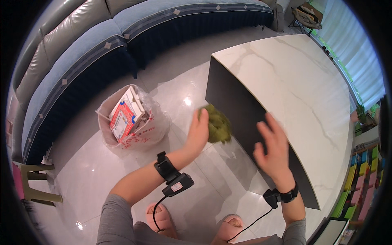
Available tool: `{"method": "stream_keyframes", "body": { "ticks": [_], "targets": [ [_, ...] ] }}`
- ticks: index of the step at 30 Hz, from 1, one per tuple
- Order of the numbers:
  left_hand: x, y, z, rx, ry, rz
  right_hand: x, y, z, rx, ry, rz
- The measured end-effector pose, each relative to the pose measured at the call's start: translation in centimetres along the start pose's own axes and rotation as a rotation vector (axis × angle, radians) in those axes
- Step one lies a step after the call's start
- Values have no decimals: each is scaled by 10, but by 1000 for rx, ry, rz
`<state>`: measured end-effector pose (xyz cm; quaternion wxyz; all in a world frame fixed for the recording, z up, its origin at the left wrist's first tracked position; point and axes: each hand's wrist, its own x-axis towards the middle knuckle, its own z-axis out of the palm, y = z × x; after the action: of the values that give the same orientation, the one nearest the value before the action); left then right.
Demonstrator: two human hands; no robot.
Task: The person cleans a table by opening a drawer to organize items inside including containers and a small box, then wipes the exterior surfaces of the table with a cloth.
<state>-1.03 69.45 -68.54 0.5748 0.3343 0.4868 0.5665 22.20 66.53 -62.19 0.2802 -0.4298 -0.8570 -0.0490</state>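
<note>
My left hand (pixel 199 127) holds a crumpled olive-green cloth (pixel 219 125) in front of the table's dark side panel. The cloth hangs bunched up, and my fingers behind it are mostly hidden. To the right, my right hand (pixel 272 150) is raised near the table's edge with its fingers apart and nothing in it; it looks slightly blurred. Left of my hands, a translucent plastic bag (pixel 147 131) with red printing lines or covers a bin-like shape on the floor. Inside it sits a red-and-white cardboard box (pixel 125 118) bearing writing.
A white marble-patterned table (pixel 291 82) stands at right. Along the back runs a grey leather sofa (pixel 72 27) with a blue cover (pixel 88 46). A plastic stool (pixel 39 183) is at far left, colourful storage bins (pixel 358 186) at far right. Cables run from both wrist straps.
</note>
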Motion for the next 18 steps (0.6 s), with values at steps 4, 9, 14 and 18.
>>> {"method": "stream_keyframes", "body": {
  "ticks": [4, 9, 14, 18],
  "targets": [
    [7, 33, 42, -38, -51, 256, -11, 30, -6, -481, 21, 200],
    [65, -32, 115, 486, 50, 891, -2, 25, -3, -496, -115, 287],
    [123, -60, 92, 410, 170, 961, -3, 24, -7, -553, -195, 275],
    [174, -117, 39, 405, 213, 734, -5, 26, -5, -569, -230, 277]
  ]
}}
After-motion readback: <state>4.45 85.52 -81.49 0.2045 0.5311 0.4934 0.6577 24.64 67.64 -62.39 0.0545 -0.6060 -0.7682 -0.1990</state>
